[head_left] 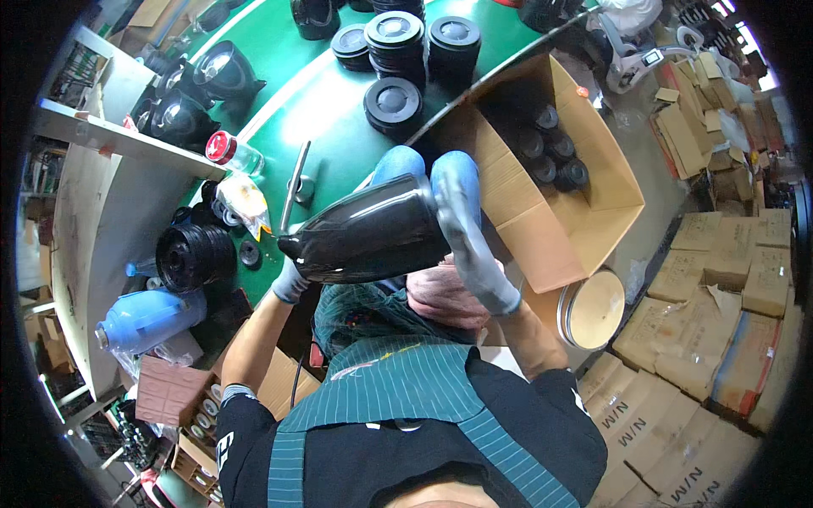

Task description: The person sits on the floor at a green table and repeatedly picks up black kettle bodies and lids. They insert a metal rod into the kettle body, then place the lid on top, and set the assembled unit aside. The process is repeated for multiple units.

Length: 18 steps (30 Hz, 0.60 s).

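Note:
A glossy black jug body (368, 233), with a small spout-like tip at its narrow end, lies sideways over my lap. My left hand (293, 283), in a grey glove, is closed on the narrow end from below; the black body hides most of its fingers. Against the wide end is my right hand (467, 241), also gloved in grey, its fingers stretched out along the rim. Just beyond the narrow end, a metal rod (295, 184) stands up beside a small grey cylinder (302, 190) on the green table (318, 110).
Stacked black round lids (395, 72) stand at the table's far side. To the right, an open carton (529, 207) holds several dark round pieces. A red-lidded jar (235, 153), a blue jug (152, 320) and glossy black jugs (224, 72) are on the left. Closed cartons (686, 330) fill the right.

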Motion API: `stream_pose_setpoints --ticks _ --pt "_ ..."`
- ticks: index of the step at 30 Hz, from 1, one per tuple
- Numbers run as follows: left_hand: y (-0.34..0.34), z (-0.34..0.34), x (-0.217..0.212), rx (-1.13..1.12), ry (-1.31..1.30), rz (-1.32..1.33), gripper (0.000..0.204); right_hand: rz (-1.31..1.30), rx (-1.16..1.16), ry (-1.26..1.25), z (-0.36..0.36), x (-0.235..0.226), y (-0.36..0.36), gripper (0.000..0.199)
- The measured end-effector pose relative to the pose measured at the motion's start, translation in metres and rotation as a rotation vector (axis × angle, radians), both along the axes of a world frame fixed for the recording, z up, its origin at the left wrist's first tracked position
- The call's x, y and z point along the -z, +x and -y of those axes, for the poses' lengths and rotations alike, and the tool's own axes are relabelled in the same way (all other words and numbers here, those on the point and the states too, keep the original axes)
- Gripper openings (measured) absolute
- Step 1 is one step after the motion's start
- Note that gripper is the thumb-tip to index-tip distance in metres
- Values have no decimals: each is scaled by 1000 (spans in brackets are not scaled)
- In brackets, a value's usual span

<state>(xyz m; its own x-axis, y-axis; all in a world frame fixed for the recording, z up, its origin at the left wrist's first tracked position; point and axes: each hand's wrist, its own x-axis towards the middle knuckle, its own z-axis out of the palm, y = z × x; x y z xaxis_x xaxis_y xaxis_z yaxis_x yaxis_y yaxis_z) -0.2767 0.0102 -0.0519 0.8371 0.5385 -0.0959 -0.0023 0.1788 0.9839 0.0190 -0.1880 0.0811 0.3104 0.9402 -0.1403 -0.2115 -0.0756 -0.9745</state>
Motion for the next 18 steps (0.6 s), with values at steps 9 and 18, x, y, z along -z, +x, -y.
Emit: stream_pose_setpoints --ticks 9,18 --pt "5 11 13 429 -432 75 63 790 -77 570 -6 -1 1 94" --pt "29 35 -21 304 -807 122 62 786 -222 673 -13 -5 22 91"
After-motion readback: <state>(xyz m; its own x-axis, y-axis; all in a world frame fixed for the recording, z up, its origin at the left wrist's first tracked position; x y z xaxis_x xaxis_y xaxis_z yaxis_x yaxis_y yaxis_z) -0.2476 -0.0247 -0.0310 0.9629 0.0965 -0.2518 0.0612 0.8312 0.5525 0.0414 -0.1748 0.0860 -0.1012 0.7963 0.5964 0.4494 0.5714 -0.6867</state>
